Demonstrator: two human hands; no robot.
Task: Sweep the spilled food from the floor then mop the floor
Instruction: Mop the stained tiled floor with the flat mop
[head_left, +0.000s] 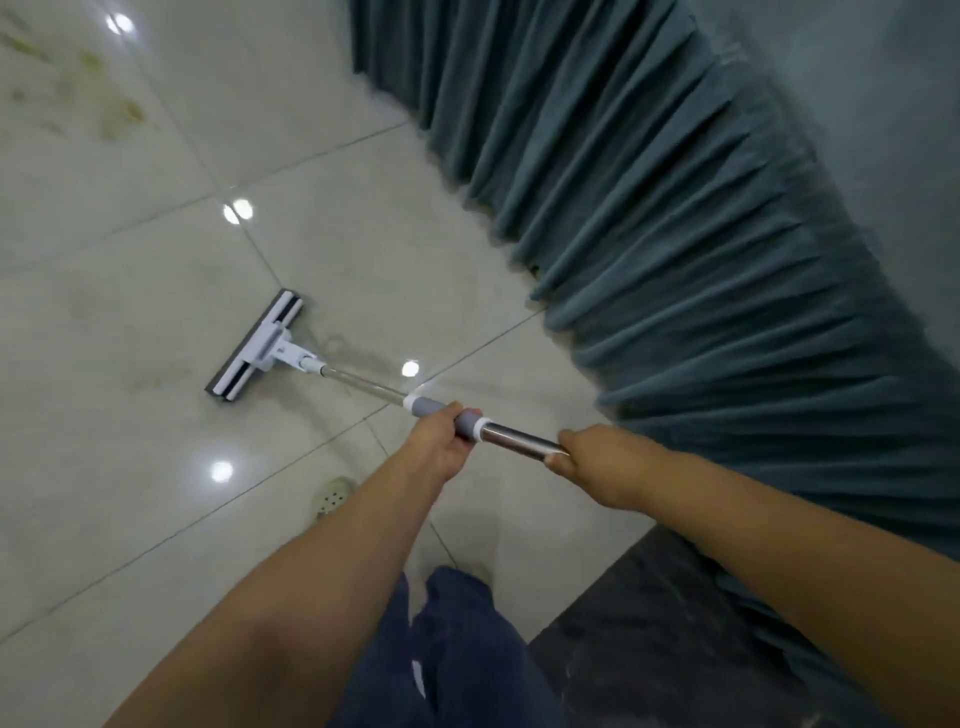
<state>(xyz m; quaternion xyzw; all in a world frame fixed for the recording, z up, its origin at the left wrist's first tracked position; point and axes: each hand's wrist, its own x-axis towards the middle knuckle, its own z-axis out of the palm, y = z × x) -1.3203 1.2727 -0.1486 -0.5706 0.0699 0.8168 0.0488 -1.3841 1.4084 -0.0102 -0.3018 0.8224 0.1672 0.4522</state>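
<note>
A flat mop with a white and grey head (255, 347) lies pressed on the glossy pale tile floor (130, 519), left of centre. Its metal pole (514, 435) slants back toward me. My left hand (440, 441) is wrapped around the grey grip sleeve on the pole. My right hand (597, 457) grips the bare steel part farther up. Yellowish-brown smears of spilled food (111, 106) mark the tiles at the far upper left, well away from the mop head.
A teal pleated curtain (701, 234) hangs along the right side, reaching the floor. A dark stone ledge (649, 623) lies at lower right. My perforated pale shoe (332, 498) and dark blue trousers (457, 649) are below the hands.
</note>
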